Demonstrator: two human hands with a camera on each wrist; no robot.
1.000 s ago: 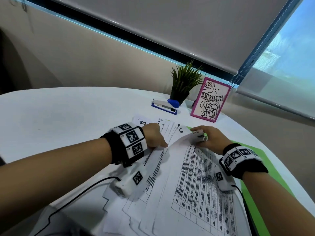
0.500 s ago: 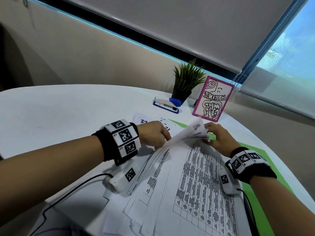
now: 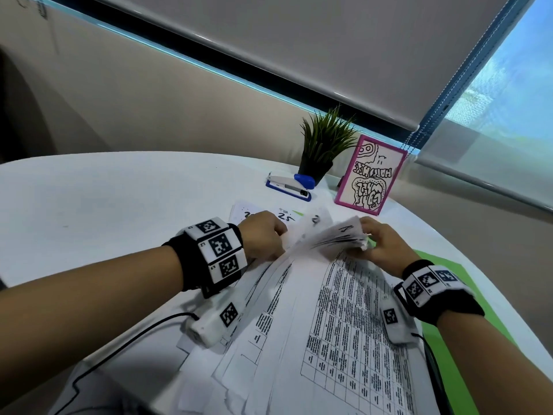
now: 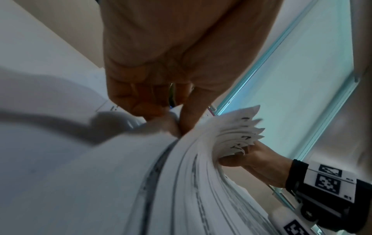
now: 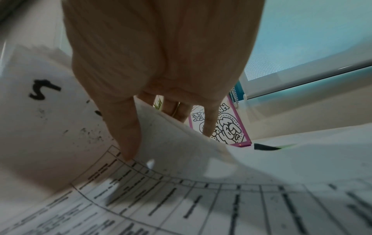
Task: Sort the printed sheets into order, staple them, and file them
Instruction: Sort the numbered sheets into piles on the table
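While both hands [image 3: 380, 244] fan sheets' [image 3: 335, 235] far corners.

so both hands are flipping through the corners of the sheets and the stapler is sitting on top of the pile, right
Not quite. The stapler is not on the pile; in the head view it sits on the bare table beyond the sheets, beside the potted plant. The rest holds: the left hand and right hand are both at the lifted, fanned corners of the sheets.
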